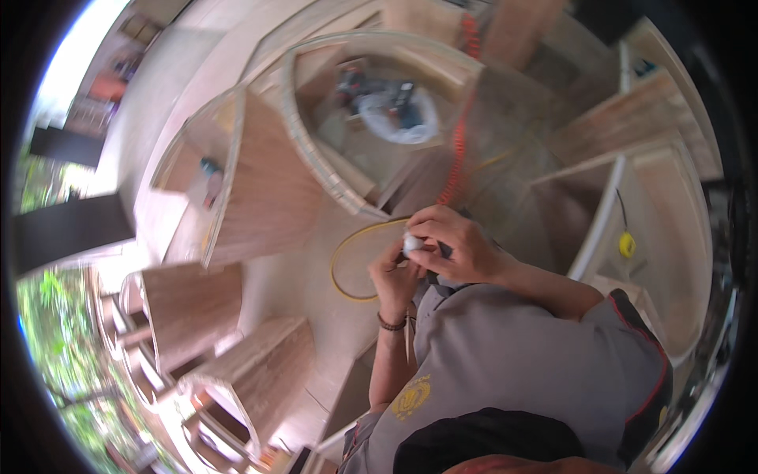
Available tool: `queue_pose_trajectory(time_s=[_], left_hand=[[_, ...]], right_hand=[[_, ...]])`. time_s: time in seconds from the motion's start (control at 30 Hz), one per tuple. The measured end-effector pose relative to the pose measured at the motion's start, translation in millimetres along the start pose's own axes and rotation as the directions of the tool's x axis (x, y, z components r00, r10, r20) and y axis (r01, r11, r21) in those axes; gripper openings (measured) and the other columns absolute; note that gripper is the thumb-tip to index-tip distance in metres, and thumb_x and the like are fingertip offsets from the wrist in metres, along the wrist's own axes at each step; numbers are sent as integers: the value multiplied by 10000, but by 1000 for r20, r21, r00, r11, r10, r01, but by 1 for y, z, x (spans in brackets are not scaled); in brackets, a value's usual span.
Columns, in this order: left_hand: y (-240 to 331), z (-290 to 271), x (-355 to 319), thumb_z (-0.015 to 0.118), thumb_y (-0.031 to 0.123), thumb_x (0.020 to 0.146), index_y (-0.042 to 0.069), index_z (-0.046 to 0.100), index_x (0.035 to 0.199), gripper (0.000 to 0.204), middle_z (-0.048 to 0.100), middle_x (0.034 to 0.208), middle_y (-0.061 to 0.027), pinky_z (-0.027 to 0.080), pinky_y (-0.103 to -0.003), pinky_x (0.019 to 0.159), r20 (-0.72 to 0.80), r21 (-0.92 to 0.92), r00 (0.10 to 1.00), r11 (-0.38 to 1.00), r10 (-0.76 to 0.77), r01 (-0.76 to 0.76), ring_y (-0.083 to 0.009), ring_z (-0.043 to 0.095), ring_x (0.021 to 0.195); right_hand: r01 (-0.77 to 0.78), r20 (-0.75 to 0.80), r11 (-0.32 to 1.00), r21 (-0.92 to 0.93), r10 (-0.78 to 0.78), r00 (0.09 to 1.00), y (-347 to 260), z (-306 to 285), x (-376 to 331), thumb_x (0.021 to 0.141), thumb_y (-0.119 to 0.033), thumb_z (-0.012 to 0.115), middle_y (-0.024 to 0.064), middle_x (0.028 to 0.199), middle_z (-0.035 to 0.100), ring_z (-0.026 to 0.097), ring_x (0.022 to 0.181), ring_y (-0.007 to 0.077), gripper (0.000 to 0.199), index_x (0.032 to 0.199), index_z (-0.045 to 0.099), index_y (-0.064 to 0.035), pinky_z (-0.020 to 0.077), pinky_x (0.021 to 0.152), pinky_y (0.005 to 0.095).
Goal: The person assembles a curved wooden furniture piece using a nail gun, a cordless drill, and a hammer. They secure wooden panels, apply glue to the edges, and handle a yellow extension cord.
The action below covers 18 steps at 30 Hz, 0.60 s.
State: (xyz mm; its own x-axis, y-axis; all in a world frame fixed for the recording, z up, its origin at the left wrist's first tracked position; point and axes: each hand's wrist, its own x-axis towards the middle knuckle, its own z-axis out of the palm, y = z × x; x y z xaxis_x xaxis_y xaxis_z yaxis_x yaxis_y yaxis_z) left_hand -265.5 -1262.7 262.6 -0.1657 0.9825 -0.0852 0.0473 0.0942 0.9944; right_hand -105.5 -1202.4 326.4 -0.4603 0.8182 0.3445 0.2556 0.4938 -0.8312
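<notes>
In front of my chest, my left hand and my right hand come together around a small whitish thing. Its kind is too small and blurred to tell. The fingers of both hands are bent and pinched on it, the right hand from above and the right, the left from below. A dark patch shows under my right fingers, and I cannot make out what it is. Close beyond my hands, a yellow hose loops over the floor, and a red coiled air hose hangs down.
A curved wooden frame ahead encloses tools and a clear plastic bag. Curved plywood cabinets stand at left and lower left. At right, a pale-edged cabinet carries a small yellow thing, perhaps a tape measure.
</notes>
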Motion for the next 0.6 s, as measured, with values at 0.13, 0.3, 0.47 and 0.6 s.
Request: queue_pose_trajectory(time_s=[0.13, 0.3, 0.47, 0.6], left_hand=[[19, 34, 26, 782, 64, 855, 6, 702, 1193, 353, 746, 974, -91, 577, -281, 732, 114, 110, 990, 989, 87, -99, -159, 719, 822], [60, 73, 56, 792, 141, 864, 9, 708, 1138, 315, 719, 1035, -110, 568, -307, 750, 229, 1, 971, 997, 72, -74, -177, 697, 957], [124, 129, 111, 792, 217, 857, -20, 712, 1041, 310, 722, 919, -119, 529, -304, 704, 531, -171, 749, 916, 396, -363, -188, 694, 819], [142, 219, 165, 751, 226, 903, -30, 723, 1010, 278, 715, 862, -120, 519, -303, 714, 555, -35, 764, 927, 330, -375, -201, 696, 776]], right_hand=[[-127, -181, 989, 72, 138, 974, 20, -31, -10, 926, -204, 716, 120, 1059, 670, 679, 964, 259, 277, 1130, 641, -32, 551, 803, 372], [-280, -444, 945, 169, 326, 834, 55, -107, -4, 1005, -275, 647, 115, 1021, 673, 705, 883, 220, 344, 1212, 579, -9, 559, 756, 326], [-172, -669, 898, 405, 419, 614, 110, -201, 14, 1056, -280, 566, 73, 1116, 637, 678, 799, 104, 387, 1324, 546, -2, 533, 670, 230], [-158, -749, 918, 365, 390, 535, 174, -287, 30, 1031, -270, 622, 49, 1019, 648, 637, 744, 75, 391, 1310, 577, 0, 500, 617, 213]])
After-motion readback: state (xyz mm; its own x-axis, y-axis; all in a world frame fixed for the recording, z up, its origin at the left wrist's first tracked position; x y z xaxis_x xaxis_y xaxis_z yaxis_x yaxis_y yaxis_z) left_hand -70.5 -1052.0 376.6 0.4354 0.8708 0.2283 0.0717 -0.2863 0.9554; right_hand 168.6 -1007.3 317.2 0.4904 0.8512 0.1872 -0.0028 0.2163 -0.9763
